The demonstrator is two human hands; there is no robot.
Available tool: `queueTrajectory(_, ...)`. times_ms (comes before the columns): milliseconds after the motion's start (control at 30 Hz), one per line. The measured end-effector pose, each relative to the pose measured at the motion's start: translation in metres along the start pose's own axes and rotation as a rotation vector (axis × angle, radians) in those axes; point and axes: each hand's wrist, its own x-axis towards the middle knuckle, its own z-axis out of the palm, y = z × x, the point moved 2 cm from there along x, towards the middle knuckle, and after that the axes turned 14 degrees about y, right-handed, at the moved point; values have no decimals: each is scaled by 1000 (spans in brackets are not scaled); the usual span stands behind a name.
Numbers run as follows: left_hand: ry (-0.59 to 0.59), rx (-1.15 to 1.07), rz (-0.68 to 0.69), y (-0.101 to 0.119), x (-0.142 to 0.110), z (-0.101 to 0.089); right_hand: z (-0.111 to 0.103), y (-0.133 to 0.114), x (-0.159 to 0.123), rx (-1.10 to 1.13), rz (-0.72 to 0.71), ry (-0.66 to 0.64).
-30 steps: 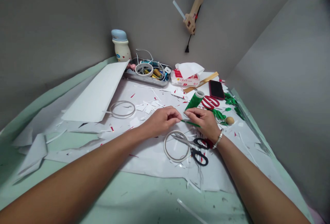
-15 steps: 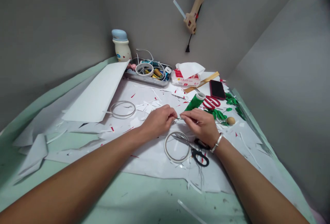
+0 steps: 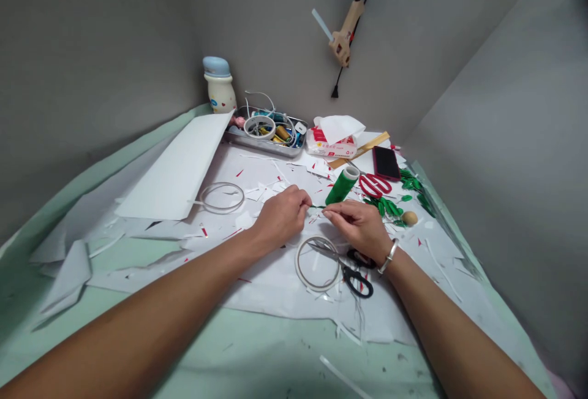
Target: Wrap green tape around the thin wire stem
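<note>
A thin dark-green strand (image 3: 316,206) stretches across the short gap between my hands. My left hand (image 3: 283,214) pinches one end, fingers curled and knuckles up. Thumb and forefinger of my right hand (image 3: 357,222) close on the other end; a silver bangle circles that wrist. Just behind the right hand stands a spool of green thread (image 3: 342,186), tilted a little. Below the hands, black-handled scissors (image 3: 357,281) lie with their blades across a roll of tape (image 3: 299,272). Whether the strand is thread or wrapped wire is too small to tell.
A metal tray (image 3: 271,146) of spools and tape stands at the back, beside a tissue pack (image 3: 331,144). Red-handled scissors (image 3: 375,186), a phone (image 3: 386,163), green leaves (image 3: 388,206) and a wooden ball (image 3: 409,218) lie right. A glue gun (image 3: 342,43) hangs on the wall.
The gap between my hands has widened slightly, showing more of the green strand. The spool now stands a little further left. The whole view has shifted slightly.
</note>
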Motion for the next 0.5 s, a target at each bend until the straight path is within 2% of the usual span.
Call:
queueTrajectory(100,35,20,-32,-1,1,-2,3,7,-2,24,123,-9)
queueTrajectory(200,87,36,-60,-2,2,-3,7,10,-4,18,192,-88)
queueTrajectory(400,129,-21,-109,-6,3,-2,14,1,-4,-36,116,-275)
queueTrajectory(500,134,-101,-184,-10,5,-2,15,2,-2,37,176,-306)
